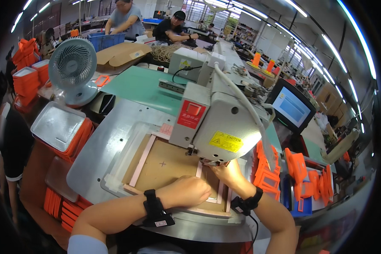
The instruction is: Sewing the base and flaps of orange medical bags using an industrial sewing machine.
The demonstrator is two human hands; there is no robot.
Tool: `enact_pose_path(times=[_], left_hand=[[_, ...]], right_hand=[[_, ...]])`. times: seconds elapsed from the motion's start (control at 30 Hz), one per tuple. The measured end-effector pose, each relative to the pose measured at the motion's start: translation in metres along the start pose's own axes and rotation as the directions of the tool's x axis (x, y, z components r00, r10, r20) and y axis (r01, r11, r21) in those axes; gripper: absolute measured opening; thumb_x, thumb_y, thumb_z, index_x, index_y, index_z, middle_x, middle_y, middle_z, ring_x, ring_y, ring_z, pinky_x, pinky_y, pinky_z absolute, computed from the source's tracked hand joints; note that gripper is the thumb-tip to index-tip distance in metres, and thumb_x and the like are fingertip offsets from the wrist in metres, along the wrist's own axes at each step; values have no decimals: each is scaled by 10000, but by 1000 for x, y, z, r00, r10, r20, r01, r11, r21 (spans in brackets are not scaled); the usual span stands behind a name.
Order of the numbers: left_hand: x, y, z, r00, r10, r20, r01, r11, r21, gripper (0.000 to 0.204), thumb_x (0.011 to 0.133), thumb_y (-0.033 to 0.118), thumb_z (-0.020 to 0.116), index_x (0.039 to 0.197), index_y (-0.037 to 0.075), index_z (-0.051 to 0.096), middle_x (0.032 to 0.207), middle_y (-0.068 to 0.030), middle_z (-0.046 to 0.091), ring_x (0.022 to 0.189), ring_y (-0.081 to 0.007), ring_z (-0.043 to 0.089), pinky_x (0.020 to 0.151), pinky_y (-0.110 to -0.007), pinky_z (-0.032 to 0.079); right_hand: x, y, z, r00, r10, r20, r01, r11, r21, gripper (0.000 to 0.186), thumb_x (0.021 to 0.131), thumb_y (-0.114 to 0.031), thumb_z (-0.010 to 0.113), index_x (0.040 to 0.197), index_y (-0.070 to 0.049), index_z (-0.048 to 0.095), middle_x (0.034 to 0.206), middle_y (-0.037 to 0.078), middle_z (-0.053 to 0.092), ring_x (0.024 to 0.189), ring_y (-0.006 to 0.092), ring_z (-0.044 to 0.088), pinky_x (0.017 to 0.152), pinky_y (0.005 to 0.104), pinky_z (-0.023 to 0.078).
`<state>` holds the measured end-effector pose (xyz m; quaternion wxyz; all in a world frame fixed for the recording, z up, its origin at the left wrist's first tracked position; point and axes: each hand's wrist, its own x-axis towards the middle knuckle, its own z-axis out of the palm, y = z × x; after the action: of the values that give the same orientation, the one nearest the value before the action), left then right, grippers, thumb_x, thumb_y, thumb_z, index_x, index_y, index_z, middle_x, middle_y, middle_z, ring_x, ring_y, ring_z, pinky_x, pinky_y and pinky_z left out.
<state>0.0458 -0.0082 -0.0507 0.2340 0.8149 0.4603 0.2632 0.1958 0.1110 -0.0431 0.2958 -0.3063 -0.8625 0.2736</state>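
Observation:
My left hand (187, 191) rests over a brown sewing template (167, 163) with pale raised strips along its edges. Its fingers are curled closed, and whatever they hold is hidden. Under the lit head of a large industrial sewing machine (224, 122), my right hand (229, 172) has its fingers drawn together close to the needle area. The machine hides part of those fingertips, so I cannot make out what is between them. A pale strip (199, 169) on the template runs between the two hands. Black straps with small boxes circle both wrists.
The template lies on a metal plate (93, 156). Stacked trays (59, 125) with orange pieces and a fan (73, 67) stand left. Orange pieces (266, 173), a blue bin (302, 207) and a screen (290, 106) are right. Two people work at the back; another person (12, 139) stands left.

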Motion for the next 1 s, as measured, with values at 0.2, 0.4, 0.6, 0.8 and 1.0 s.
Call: enact_pose_path(times=[0.2, 0.4, 0.6, 0.8, 1.0], left_hand=[[-7, -6, 1, 998, -2, -60, -5, 995, -105, 271, 920, 208, 518, 774, 7, 626, 788, -191, 643, 787, -392, 634, 745, -484, 504], [-9, -10, 15, 976, 6, -216, -24, 997, -78, 236, 896, 186, 535, 737, 34, 620, 728, -155, 635, 734, -348, 656, 679, -451, 526], [-11, -9, 16, 962, -5, -272, -19, 996, -84, 224, 870, 170, 551, 703, 40, 624, 704, -157, 639, 699, -338, 665, 643, -433, 539], [-7, -7, 18, 965, -18, -263, -2, 997, -78, 227, 863, 167, 555, 694, 40, 638, 701, -167, 641, 699, -336, 670, 638, -430, 544], [-8, -5, 13, 967, -57, -250, 45, 998, -52, 219, 872, 158, 551, 726, 20, 638, 763, -155, 644, 731, -339, 668, 662, -436, 543]], right_hand=[[-3, -10, -4, 1000, 0, 9, 1, 991, -133, 192, 770, -3, 675, 954, -47, 706, 883, 119, 704, 803, 275, 676, 697, 360, 525], [-9, -6, -7, 999, -30, 10, 32, 955, -296, 209, 747, 13, 664, 927, -73, 725, 901, 95, 718, 823, 256, 680, 720, 347, 525], [-9, -7, -3, 1000, -16, 4, 17, 923, -385, 159, 782, -93, 732, 940, -74, 726, 913, 101, 722, 834, 280, 685, 723, 368, 533], [-9, 6, -5, 1000, -16, 16, 22, 893, -449, 221, 833, -210, 752, 987, -55, 716, 927, 123, 726, 827, 305, 688, 728, 385, 539], [-7, 11, -1, 999, -18, 43, 31, 947, -320, 176, 817, -147, 757, 957, -53, 705, 870, 106, 719, 743, 288, 679, 630, 372, 529]])
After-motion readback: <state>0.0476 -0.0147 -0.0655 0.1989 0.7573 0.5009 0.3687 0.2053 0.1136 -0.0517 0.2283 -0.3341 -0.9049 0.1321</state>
